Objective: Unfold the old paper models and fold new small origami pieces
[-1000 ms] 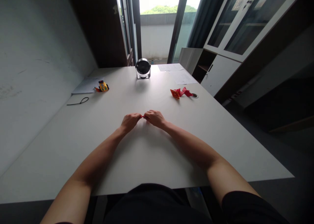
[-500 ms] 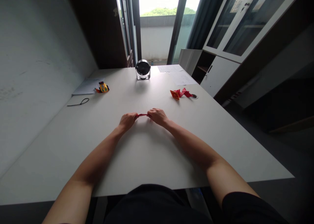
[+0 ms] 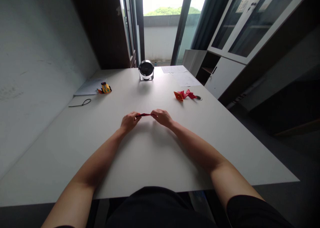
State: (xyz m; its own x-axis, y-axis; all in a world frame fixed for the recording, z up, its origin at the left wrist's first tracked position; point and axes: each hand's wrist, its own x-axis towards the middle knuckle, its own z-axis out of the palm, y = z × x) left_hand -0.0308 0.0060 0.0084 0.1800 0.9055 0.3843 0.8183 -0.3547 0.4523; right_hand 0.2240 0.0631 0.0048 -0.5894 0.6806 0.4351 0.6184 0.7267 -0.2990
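Note:
A narrow strip of folded red paper (image 3: 145, 114) is stretched between my two hands, a little above the white table (image 3: 155, 161). My left hand (image 3: 129, 121) pinches its left end between thumb and fingers. At the other end, my right hand (image 3: 162, 117) grips the paper with curled fingers. Only the middle of the strip shows, seen nearly edge-on; both ends are hidden in the fingers. Beyond my right hand lie folded red paper pieces (image 3: 188, 94) and an orange-red folded paper piece (image 3: 178, 96).
A round black device on a metal stand (image 3: 146, 70) is at the far edge. On the left lie a yellow toy-like object (image 3: 105, 88), a black looped cable tie (image 3: 81, 103) and paper sheets (image 3: 87, 88). More sheets (image 3: 186, 79) lie far right, near a round table grommet (image 3: 198, 98).
The red strip has tilted and now looks darker and thinner. My hands have risen slightly, and the left thumb and fingers have shifted on its end.

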